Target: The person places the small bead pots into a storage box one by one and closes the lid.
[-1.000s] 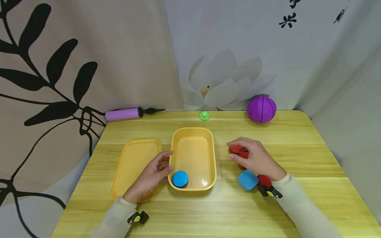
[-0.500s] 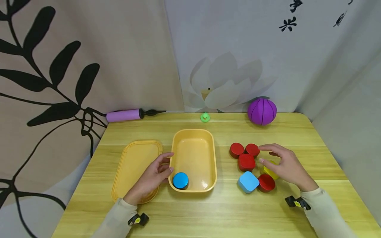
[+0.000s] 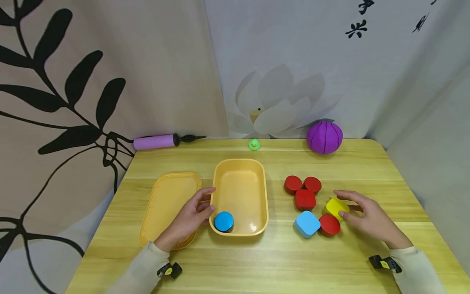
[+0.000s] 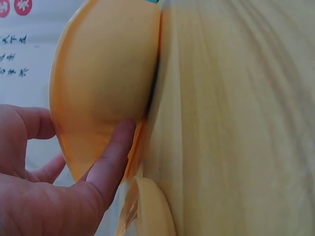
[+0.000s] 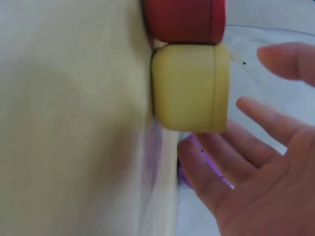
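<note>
Wooden table (image 3: 271, 261) carries everything; its right edge lies well clear of my work, bare wood between. On it, left of centre, sits the yellow-orange tray (image 3: 240, 192), with the matching lid (image 3: 169, 200) flat on its left. My left hand (image 3: 189, 218) rests at the tray's left wall, thumb on the outside, fingers loosely bent, not clenched. My right hand (image 3: 371, 218) is on the right with fingers spread about the yellow block (image 3: 335, 207), thumb at its near side and index at its far side; no firm grip, and I cannot tell whether any finger touches it. Purple ball (image 3: 324, 137) stands at the table's far side. The yellow block sits on the wood at the right of the cluster, just beside the near red round block (image 3: 329, 225); a seam runs round it close to the top. Judgement: light, stiff, smooth, perhaps slightly slippery, hardly fragile; best hold is thumb and fingers on opposite side walls, below the seam in case the top is separate. Edges: rounded corners on the block, raised rim on the tray. Room: bare wood right of the block, crowding on its left from the reds and the light blue block (image 3: 307, 223); a strip of bare table separates cluster from tray. Inside the tray, near-left corner, one blue round piece (image 3: 224, 221); the rest of its floor is bare.
</note>
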`<state>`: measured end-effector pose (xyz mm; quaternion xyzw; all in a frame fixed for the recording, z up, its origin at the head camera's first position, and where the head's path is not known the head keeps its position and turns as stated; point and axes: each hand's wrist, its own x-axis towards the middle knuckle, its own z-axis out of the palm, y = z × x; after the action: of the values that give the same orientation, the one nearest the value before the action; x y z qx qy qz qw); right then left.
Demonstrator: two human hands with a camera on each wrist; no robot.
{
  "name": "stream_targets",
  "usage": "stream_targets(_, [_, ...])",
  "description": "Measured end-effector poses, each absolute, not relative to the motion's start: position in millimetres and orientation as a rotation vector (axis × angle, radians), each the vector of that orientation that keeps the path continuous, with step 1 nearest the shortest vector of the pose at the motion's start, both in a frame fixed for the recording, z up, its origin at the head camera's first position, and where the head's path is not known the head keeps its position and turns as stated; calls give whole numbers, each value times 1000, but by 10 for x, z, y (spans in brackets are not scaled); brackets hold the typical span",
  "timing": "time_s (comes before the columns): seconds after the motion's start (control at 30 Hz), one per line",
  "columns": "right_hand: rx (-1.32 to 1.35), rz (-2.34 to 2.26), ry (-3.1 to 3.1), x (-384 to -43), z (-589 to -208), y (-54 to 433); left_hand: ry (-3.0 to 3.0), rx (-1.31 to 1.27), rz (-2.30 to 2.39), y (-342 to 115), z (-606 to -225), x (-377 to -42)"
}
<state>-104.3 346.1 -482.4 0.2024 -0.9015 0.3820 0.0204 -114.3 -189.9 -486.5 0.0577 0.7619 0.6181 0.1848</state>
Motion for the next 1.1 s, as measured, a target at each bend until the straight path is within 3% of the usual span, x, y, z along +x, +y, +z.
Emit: stream_targets(1.1, [578, 1180, -2898, -1091, -4847, 3506, 2226, 169, 1686, -1876, -4848, -1128])
